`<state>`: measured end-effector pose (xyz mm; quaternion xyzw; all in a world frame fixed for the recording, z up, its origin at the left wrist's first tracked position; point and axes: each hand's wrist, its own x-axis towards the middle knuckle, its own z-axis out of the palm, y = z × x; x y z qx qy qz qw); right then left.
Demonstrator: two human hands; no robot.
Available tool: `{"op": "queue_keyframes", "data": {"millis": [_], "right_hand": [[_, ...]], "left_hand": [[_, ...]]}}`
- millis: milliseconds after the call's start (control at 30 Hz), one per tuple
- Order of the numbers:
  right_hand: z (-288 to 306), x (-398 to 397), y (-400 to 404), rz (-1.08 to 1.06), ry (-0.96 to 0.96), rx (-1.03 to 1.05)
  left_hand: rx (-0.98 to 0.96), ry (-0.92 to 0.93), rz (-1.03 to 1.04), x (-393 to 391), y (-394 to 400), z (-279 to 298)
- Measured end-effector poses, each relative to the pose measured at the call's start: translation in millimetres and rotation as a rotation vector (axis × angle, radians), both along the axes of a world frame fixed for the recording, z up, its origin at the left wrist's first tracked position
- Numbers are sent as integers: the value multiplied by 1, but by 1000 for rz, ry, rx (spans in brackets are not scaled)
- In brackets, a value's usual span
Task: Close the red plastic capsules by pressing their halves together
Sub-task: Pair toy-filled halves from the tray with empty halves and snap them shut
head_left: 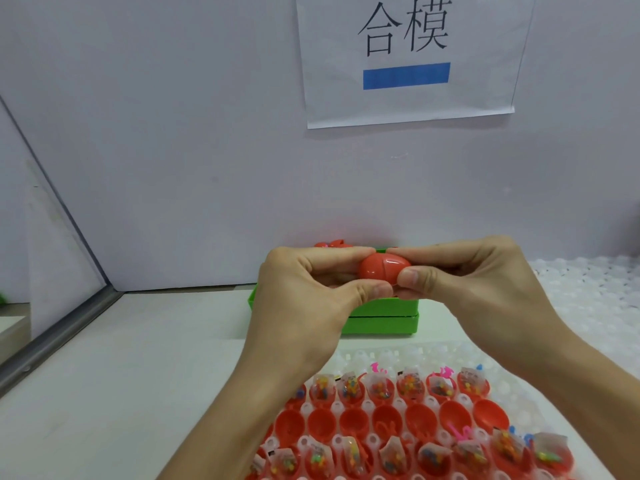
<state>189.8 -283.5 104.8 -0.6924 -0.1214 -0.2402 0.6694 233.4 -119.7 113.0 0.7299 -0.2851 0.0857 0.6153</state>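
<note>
Left hand (311, 289) and right hand (460, 275) pinch one red capsule (382, 266) between them — seam looks nearly shut. Below the hands, tray (391, 355) holds many open halves (353, 420); a few closed ones seem to sit in the green box (384, 317) behind.

The hands (301, 289) cover the ends of the capsule (382, 266) and much of the green box (384, 315). The tray (408, 355) runs off the bottom edge.

Left hand (304, 289) and right hand (485, 282) raised together, fingers (412, 277) and thumbs curled, tips nearly touching.
</note>
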Motion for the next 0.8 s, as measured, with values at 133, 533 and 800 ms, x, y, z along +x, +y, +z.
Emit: {"op": "queue_keyframes", "data": {"millis": [133, 533, 800], "right_hand": [[1, 0, 1, -15, -3, -21], [1, 0, 0, -34, 54, -78], [0, -2, -3, -42, 67, -187]], "left_hand": [[2, -22, -18, 1, 1, -1], [-14, -75, -1, 1, -7, -9], [77, -204, 84, 1, -12, -16]]}}
